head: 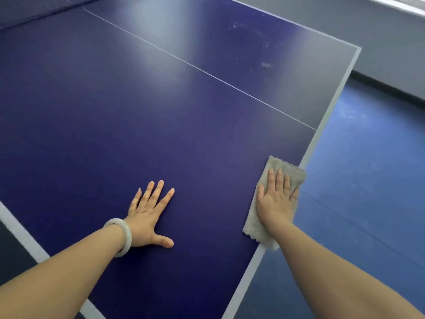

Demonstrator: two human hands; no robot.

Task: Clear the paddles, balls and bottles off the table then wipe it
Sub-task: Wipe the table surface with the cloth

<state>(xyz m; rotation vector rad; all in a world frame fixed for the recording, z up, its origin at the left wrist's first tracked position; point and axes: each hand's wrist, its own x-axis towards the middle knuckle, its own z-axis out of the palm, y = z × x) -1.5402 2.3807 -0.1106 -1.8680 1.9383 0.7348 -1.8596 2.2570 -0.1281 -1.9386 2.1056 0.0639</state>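
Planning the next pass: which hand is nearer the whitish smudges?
Right. Right hand, on the cloth, is in line with the smudges; left hand lies flat farther left.

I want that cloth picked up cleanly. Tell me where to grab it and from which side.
Pinch the cloth at its near corner, which hangs past the right edge of the table. Come from outside that edge, thumb above, fingers below. The rest lies flat on the table under the right hand, offering no lip.

The room was bright. Light came from the far right, and a pale shine lay across the blue table (103, 116). The far edges looked soft and bent.
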